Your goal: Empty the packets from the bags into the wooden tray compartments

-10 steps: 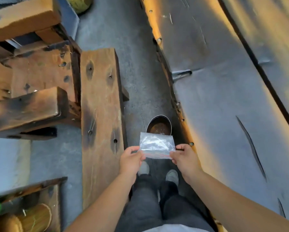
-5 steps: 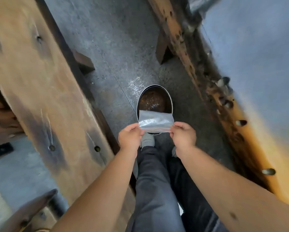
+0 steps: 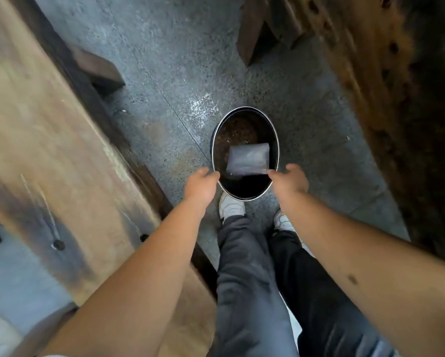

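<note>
One clear plastic bag, flat and apparently emptied, now sits over the mouth of the round metal bin just above the middle of the frame. Half a second ago both hands pinched it by its two lower corners; now the left hand has let go and stands apart from it at the bin's lower-left rim, fingers loosely curled on nothing. The right hand is at the bag's lower-right corner with its fingertips touching or just leaving the plastic; motion blur hides whether any grip remains. The bag looks to be dropping into the bin, above brown debris in its far half.

My reading is that this bag is being thrown away as spent, so the next one would have to be fetched. No wooden tray or packets show in this view.

Below the bin are the person's white shoes and dark trousers on the speckled grey floor. A broad wooden plank fills the left side, and dark rough timber runs down the upper right.
</note>
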`<action>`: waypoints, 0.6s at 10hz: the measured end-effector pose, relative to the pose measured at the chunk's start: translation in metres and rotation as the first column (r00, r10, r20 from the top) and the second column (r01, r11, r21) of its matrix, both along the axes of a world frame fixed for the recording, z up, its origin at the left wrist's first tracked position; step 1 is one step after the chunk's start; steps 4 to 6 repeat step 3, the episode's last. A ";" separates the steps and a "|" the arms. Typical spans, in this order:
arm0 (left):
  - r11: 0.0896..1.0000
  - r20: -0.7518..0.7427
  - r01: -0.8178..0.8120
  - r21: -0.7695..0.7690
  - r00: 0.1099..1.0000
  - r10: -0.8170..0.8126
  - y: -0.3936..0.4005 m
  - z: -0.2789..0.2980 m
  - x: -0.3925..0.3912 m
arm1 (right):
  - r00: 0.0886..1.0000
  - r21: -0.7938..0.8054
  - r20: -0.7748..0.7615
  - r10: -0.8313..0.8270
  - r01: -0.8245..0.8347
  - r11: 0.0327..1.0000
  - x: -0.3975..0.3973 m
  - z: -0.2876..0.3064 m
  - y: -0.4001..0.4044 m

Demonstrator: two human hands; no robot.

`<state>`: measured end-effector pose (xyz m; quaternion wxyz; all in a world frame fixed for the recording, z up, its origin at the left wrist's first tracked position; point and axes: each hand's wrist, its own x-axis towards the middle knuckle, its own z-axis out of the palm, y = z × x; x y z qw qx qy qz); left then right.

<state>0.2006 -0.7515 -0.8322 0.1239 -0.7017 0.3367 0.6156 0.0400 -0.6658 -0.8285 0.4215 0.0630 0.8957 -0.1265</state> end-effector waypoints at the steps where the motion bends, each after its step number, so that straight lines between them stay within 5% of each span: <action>1: 0.986 0.015 0.157 -0.064 0.988 -0.156 -0.002 0.025 0.005 | 0.996 0.033 0.052 0.076 -0.078 0.996 0.000 0.016 0.007; 2: 0.927 -0.019 0.350 -0.131 0.934 -0.356 0.001 0.064 0.010 | 0.943 0.017 0.137 0.303 -0.308 0.951 0.009 0.054 0.015; 3: 0.770 0.075 0.587 -0.249 0.804 -0.589 0.003 0.115 0.012 | 0.782 -0.014 0.106 0.615 -0.617 0.787 0.014 0.108 0.018; 6: 0.770 0.075 0.587 -0.249 0.804 -0.589 0.003 0.115 0.012 | 0.782 -0.014 0.106 0.615 -0.617 0.787 0.014 0.108 0.018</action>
